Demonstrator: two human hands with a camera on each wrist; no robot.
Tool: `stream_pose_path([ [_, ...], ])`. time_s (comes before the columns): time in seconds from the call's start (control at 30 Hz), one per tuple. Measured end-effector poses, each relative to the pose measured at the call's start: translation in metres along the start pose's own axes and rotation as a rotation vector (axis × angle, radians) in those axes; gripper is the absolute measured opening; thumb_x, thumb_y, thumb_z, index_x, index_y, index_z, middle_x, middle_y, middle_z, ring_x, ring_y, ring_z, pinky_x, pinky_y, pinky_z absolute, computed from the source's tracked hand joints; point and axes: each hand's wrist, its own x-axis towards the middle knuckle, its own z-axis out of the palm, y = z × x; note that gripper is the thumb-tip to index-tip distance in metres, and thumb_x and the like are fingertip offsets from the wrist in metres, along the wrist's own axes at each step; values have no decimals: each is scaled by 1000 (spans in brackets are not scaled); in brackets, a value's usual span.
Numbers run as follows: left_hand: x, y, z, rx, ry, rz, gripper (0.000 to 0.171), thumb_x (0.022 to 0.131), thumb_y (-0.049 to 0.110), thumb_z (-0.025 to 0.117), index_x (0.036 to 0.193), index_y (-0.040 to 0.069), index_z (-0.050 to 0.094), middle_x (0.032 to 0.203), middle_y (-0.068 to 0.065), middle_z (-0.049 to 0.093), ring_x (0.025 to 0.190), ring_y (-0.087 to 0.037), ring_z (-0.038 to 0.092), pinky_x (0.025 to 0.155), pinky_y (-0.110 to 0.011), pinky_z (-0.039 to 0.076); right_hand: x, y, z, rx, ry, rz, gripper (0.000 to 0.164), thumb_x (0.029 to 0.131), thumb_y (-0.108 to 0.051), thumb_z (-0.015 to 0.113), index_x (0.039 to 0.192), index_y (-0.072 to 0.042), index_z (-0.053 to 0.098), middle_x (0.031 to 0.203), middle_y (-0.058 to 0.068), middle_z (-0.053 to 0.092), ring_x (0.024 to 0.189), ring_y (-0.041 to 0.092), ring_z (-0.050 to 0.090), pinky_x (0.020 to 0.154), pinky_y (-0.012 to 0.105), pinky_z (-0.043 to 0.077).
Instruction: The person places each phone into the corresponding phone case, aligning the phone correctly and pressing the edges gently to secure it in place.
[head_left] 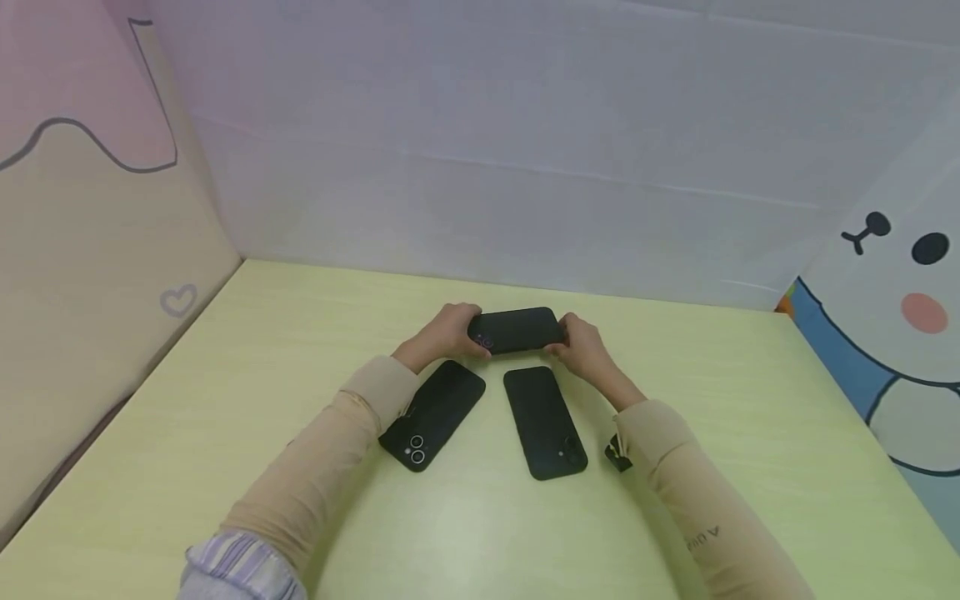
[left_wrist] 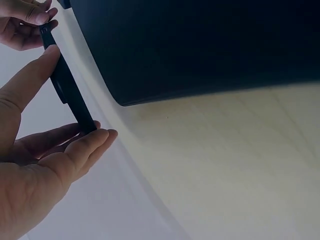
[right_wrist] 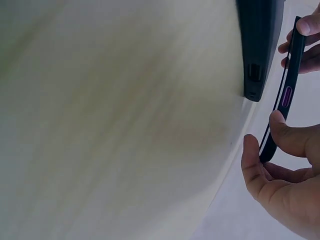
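Both hands hold a black smartphone [head_left: 517, 331] sideways near the back of the table, its camera lenses at the left end. My left hand [head_left: 452, 332] pinches the left end between thumb and fingers. At the opposite end, my right hand [head_left: 587, 350] pinches it the same way. Both wrist views show this phone [left_wrist: 75, 92] edge-on; a purple-rimmed side button [right_wrist: 287, 97] appears in the right one. Below it lie two more black smartphones, camera side up: a slanted one [head_left: 446, 404] partly under the left sleeve, and another [head_left: 543, 421] nearer the right arm.
The pale yellow table [head_left: 465, 542] meets a white sheet wall [head_left: 525, 167] behind the hands. Printed panels [head_left: 97, 250] stand along both sides. A small dark piece [head_left: 618, 457] shows beside the right sleeve cuff, partly covered by it.
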Motion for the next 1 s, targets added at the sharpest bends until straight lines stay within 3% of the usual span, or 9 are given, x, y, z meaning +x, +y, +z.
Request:
stream_pose_path([
  [0.4,1,-1,9,49,-55,-9,58,75,27,76,119,-1,51,111,-14,58,99,-27,54,87,-37,44,1,1,4,-73,-93,17,32,83,-14,66,95,9,47,90,22,53,81,31,51,72,42,42],
  [0.77,-2,2,14,105,-22,-40,40,72,27,78,98,4,57,92,-9,59,80,-22,51,71,-34,43,-1,-5,4,-136,-105,-30,34,84,-13,65,96,12,46,91,25,53,84,35,53,76,45,43],
  [1.0,-2,3,17,117,7,-48,41,70,27,79,98,4,58,90,-9,60,77,-21,51,70,-33,44,-1,-3,6,-179,-129,-41,33,86,-13,62,98,13,46,92,25,52,84,35,53,76,45,43],
])
